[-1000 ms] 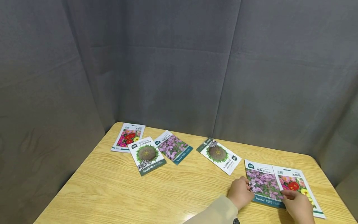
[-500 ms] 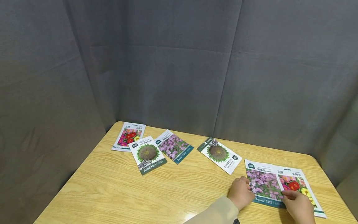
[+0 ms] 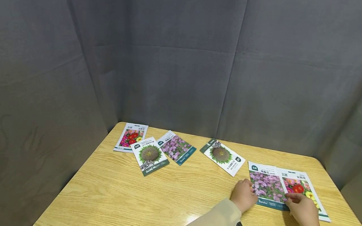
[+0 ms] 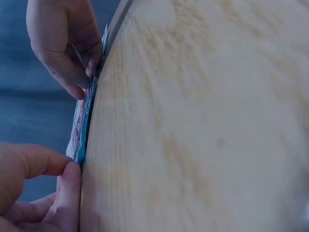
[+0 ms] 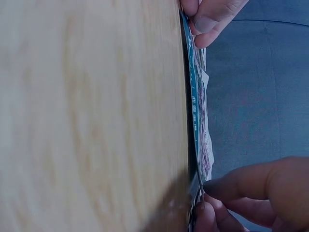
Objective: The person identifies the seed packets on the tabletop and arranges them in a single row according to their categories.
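Note:
A seed packet with purple flowers lies near the table's right end, its right side overlapping a packet with red and yellow flowers. My left hand pinches the purple packet's left edge between thumb and forefinger, as the left wrist view confirms. At its lower right edge, my right hand pinches it too. Seen edge-on in the right wrist view, the purple packet stands slightly off the tabletop. The right hand partly covers the red and yellow packet.
A sunflower packet lies upside down at the back middle. Farther left are another sunflower packet, a purple-flower packet and a red-flower packet, partly overlapping. Grey curtains stand behind the wooden table.
Both hands keep their grip on the purple-flower packet with hardly any movement. The head view has shifted very slightly.

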{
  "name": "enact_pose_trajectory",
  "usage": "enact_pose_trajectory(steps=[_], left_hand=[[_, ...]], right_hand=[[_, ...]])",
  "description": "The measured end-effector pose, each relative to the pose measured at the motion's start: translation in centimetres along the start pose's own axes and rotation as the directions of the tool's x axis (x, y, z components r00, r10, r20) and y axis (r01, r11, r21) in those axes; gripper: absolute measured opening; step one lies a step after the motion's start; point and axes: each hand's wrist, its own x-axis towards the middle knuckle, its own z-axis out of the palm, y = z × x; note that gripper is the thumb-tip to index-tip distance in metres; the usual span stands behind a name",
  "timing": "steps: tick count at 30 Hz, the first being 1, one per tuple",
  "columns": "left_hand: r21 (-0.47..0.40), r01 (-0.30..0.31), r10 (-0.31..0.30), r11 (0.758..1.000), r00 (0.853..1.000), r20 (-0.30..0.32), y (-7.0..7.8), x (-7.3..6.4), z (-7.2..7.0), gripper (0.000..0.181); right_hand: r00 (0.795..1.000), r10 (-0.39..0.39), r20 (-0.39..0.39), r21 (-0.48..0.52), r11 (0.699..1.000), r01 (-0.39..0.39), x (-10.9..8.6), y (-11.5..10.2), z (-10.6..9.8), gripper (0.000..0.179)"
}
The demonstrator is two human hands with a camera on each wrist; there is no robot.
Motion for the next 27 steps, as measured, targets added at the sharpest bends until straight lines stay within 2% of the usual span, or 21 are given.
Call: enact_pose_trajectory(steps=[4, 7, 10, 13, 15, 18, 20, 22, 24, 27], left_hand=[[-0.024, 0.001, -0.001, 1.000, 1.000, 0.027, -0.1, 0.0, -0.2, 0.029], [-0.093, 0.043, -0.035, 0.995, 0.996, 0.088, 0.1, 0.1, -0.6, 0.029], [-0.164, 0.088, -0.059, 0.983, 0.983, 0.172, 0.4, 0.1, -1.3, 0.028], [-0.207, 0.089, -0.044, 0.974, 0.976, 0.213, 0.5, 0.0, -2.3, 0.027], [-0.225, 0.059, -0.012, 0.972, 0.979, 0.201, 0.4, 0.1, -3.0, 0.024], [-0.224, -0.030, 0.061, 0.974, 0.989, 0.134, 0.1, 0.4, -4.3, 0.018], [-0.204, -0.084, 0.104, 0.975, 0.990, 0.091, -0.3, 0.8, -5.4, 0.016], [-0.174, -0.119, 0.129, 0.977, 0.990, 0.049, -0.6, 1.2, -6.4, 0.015], [-0.148, -0.127, 0.132, 0.981, 0.991, 0.023, -1.0, 1.6, -7.5, 0.014], [-0.089, -0.146, 0.146, 0.985, 0.989, -0.016, -1.9, 2.2, -9.0, 0.017]], right_hand=[[1.000, 0.000, 0.012, 0.004, 1.000, 0.000, 0.0, 0.0, -0.1, 0.028], [1.000, -0.016, 0.012, -0.021, 1.000, 0.016, -0.1, -0.3, -0.5, 0.029], [0.999, -0.036, -0.007, -0.055, 0.998, 0.036, -0.2, -0.8, -0.9, 0.030], [0.998, -0.062, -0.033, -0.076, 0.995, 0.060, -0.4, -1.6, -1.3, 0.032], [0.996, -0.086, -0.028, -0.067, 0.994, 0.084, -0.6, -2.2, -1.4, 0.032], [0.990, -0.136, -0.023, -0.052, 0.990, 0.135, -0.8, -3.3, -1.4, 0.033], [0.989, -0.145, 0.010, -0.015, 0.989, 0.145, -0.9, -4.0, -1.3, 0.036], [0.991, -0.134, 0.029, 0.043, 0.990, 0.133, -1.1, -4.7, -1.1, 0.038], [0.992, -0.108, 0.068, 0.118, 0.988, 0.099, -1.1, -5.3, -0.8, 0.041], [0.990, -0.081, 0.113, 0.242, 0.969, 0.051, -1.2, -6.2, -0.1, 0.042]])
